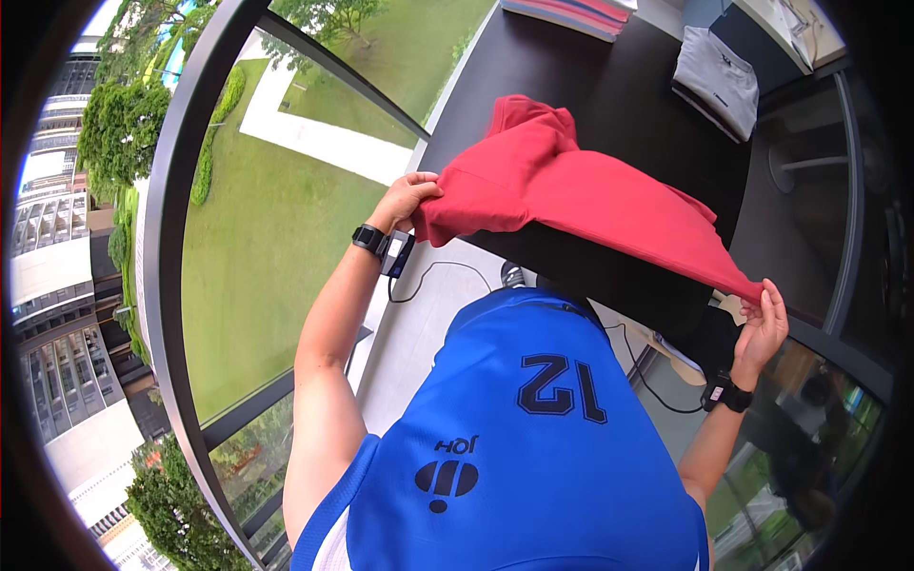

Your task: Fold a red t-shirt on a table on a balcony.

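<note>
A red T-shirt [607, 193] stretches between my two hands over the near part of a black table [614, 78]. My left hand [407, 200] pinches the shirt near its sleeve end, just off the table's left side. At the far right, my right hand [762, 328] grips a corner of the cloth between thumb and fingers. The shirt's upper left part bunches into folds, while the edge towards me runs nearly straight down to the right hand. Part of the table beneath it is hidden.
A folded grey T-shirt [716, 75] lies on darker folded cloth at the table's right. A stack of pink and blue folded cloth [578, 14] sits at the far edge. Glass panels with a dark frame [168, 214] stand at left. Cables [446, 264] run from devices strapped at both wrists.
</note>
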Action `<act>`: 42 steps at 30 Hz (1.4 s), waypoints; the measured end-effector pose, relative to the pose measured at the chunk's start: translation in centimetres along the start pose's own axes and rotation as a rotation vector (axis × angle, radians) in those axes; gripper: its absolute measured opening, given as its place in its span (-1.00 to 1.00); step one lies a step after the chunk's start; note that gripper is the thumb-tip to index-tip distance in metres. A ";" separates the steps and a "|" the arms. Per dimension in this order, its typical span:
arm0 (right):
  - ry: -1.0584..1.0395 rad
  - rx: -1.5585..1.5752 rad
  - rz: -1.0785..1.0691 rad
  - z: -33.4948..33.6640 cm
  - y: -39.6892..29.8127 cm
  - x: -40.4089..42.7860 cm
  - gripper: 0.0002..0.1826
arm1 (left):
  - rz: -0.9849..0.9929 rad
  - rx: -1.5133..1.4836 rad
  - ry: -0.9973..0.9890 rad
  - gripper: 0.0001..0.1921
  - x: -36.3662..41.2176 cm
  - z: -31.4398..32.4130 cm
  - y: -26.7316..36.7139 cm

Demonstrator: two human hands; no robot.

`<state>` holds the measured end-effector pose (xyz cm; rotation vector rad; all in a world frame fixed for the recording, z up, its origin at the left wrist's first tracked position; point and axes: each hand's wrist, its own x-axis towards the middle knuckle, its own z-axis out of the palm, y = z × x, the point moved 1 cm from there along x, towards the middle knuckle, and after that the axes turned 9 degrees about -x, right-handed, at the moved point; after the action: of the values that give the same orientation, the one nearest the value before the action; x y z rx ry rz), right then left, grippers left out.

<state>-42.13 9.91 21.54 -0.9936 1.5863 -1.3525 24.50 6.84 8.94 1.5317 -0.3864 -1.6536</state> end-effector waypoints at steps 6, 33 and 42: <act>-0.129 -0.232 0.350 1.9 11.5 -1.1 -0.74 | -0.068 0.107 0.286 -0.61 5.2 -6.3 -16.2; -0.238 -0.522 0.533 -0.5 13.6 -1.5 -0.74 | -0.010 0.349 0.192 -0.63 5.6 -5.9 -30.0; -0.109 -0.329 0.336 2.7 10.7 0.6 -0.74 | 0.337 0.327 0.310 -0.70 -1.4 -6.3 -23.5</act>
<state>-40.49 9.63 10.58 -0.9201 1.8308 -0.8137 21.82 24.08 -8.09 1.8128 -0.7268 -1.1094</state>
